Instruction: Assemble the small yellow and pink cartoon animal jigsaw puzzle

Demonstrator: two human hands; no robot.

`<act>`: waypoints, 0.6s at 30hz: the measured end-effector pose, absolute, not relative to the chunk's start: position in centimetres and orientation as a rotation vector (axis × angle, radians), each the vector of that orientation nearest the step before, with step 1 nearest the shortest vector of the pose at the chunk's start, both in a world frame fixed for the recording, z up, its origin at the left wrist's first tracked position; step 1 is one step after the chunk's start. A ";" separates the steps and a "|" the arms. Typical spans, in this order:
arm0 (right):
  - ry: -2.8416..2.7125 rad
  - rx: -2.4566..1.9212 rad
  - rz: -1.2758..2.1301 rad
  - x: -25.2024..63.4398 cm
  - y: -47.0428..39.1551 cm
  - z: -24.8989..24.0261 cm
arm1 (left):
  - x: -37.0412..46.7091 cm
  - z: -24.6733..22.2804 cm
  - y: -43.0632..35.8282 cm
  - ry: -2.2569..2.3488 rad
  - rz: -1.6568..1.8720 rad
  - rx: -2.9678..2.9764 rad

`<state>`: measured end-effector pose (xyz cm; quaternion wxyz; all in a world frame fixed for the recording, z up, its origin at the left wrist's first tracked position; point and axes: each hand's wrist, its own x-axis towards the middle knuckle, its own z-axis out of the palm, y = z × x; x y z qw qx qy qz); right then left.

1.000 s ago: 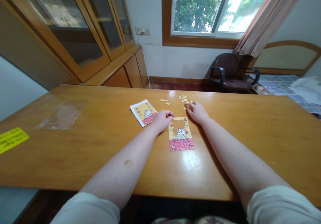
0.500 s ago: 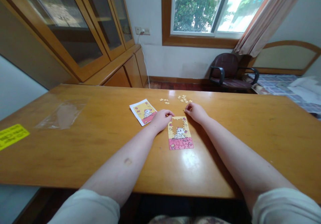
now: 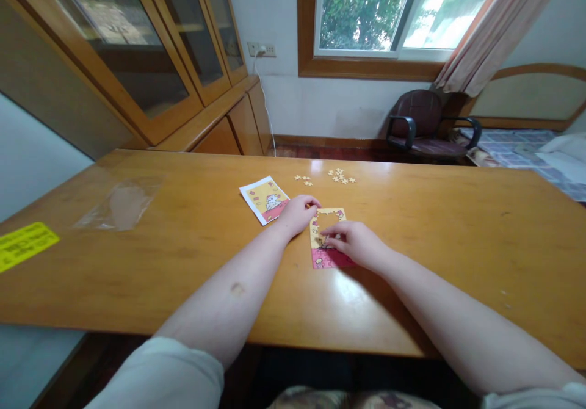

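Note:
A partly filled jigsaw puzzle lies flat on the table, yellow above and pink below, with a white cartoon animal and a gap in its upper middle. At its upper left edge, my left hand has its fingers curled down and grips the frame. My right hand is over the middle of the puzzle, thumb and fingers pinched on a small jigsaw piece that the fingers mostly hide. The right hand covers part of the animal. Beside my left hand lies a printed picture sheet with the same design.
Loose jigsaw pieces lie face down beyond the puzzle, in a small group and a larger one. A clear plastic bag and a yellow label are on the left of the wooden table. An armchair stands behind.
My right hand has moved from near the loose pieces toward me and left, onto the middle of the puzzle. My left hand stays at the puzzle's edge. The view has shifted slightly.

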<state>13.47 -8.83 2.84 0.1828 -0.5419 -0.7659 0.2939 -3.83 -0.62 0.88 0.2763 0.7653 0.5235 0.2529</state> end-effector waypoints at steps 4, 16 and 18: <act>-2.092 -1.606 0.828 13.4 -8.5 2.3 | -3.8 1.2 -0.8 1.415 0.660 2.050; -1.936 -1.589 0.881 13.1 -8.1 0.9 | -3.8 1.1 -0.7 1.422 0.654 2.062; -1.924 -1.589 0.908 13.0 -8.1 0.9 | -3.8 1.2 -0.8 1.424 0.646 2.055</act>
